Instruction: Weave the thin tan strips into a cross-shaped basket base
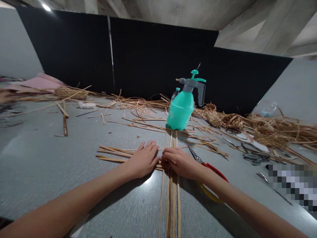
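Left hand (143,161) lies flat, released, on the crosswise strips (111,154); right hand (180,162) curls over their crossing, grip hidden. Lengthwise strips (171,201) are cut off at the near edge; bare table (49,165) lies to the left.

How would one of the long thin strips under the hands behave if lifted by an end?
The strips are long, narrow and flat, so one would probably bend and droop. They look thin and light, likely sliding easily on the smooth table; the left hand lies flat on the crossing ones. Being flat, they should not roll.
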Demonstrator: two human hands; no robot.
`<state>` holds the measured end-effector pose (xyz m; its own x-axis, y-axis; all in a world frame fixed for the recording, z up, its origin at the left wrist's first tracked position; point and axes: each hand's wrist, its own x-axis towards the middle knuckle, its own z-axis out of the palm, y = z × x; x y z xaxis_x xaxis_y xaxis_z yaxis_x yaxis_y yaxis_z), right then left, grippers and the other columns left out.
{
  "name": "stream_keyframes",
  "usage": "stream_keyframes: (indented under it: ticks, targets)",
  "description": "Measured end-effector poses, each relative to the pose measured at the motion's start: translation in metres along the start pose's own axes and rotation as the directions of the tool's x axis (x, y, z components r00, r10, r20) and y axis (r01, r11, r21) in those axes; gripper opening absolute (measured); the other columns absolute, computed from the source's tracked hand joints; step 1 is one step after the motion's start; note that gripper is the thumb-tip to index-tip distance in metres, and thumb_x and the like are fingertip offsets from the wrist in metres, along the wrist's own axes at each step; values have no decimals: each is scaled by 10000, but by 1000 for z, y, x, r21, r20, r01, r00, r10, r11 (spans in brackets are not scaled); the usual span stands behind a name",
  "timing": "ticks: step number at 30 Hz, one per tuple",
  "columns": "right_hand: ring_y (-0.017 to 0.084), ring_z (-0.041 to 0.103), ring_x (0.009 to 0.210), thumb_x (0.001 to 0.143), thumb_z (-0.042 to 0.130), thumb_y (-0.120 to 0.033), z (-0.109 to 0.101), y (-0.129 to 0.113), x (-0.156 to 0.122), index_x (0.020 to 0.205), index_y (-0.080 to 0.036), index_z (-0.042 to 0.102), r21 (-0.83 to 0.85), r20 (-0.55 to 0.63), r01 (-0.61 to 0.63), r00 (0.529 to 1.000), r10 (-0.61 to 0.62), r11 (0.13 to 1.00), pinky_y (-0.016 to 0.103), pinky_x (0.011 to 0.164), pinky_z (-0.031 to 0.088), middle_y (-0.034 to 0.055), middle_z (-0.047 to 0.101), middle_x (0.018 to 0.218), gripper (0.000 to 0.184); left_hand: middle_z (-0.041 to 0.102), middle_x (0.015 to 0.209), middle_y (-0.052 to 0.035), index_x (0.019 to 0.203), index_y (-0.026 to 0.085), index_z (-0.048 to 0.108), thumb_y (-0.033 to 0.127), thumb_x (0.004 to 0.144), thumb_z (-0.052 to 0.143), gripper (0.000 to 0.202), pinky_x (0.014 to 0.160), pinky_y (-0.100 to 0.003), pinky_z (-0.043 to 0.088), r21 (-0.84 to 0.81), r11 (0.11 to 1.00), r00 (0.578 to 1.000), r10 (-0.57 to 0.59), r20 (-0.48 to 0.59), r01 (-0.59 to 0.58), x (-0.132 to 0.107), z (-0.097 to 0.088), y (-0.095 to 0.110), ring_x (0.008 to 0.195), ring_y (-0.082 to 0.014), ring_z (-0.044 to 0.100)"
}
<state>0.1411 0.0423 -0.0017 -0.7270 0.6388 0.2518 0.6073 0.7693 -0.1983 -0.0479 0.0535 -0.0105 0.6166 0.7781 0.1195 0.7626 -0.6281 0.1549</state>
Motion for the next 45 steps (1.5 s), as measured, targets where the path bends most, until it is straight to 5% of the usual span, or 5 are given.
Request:
stream_keyframes:
  ticks: [16, 28, 33, 45]
  targets:
    - [150, 431, 742, 928, 368, -145, -2, 11, 9, 961, -189, 594, -112, 125, 222, 970, -208, 968, 287, 712, 350, 36, 554, 849, 233, 230, 1461, -153, 1370, 125, 292, 446, 941, 180, 547, 1071, -447, 146, 92, 995, 997, -36, 75, 29, 1, 7, -7, 1357, -259, 165]
    - [168, 455, 809, 908, 423, -164, -1, 15, 2, 909, -181, 576, -109, 119, 200, 975, -187, 974, 311, 742, 362, 51, 562, 871, 154, 221, 1461, -153, 1368, 118, 303, 453, 939, 193, 556, 1075, -442, 138, 57, 998, 996, -36, 76, 32, 0, 5, -6, 1359, -251, 161]
    - [149, 454, 815, 897, 413, -121, -3, 3, -3, 898, -182, 573, 43, 61, 177, 982, -180, 983, 286, 756, 361, 40, 549, 869, 171, 214, 1461, -165, 1373, 93, 291, 443, 941, 183, 566, 1076, -440, 137, 71, 997, 996, -26, 88, 20, 1, 6, -6, 1360, -254, 153]
    - [186, 420, 890, 845, 496, -98, -9, -6, -3, 1015, -233, 571, -58, 197, 151, 971, -137, 987, 305, 775, 357, 60, 501, 940, 230, 238, 1457, -154, 1364, 104, 301, 444, 937, 183, 559, 1074, -420, 153, 79, 997, 997, -19, 80, 12, 0, 7, -6, 1355, -246, 177]
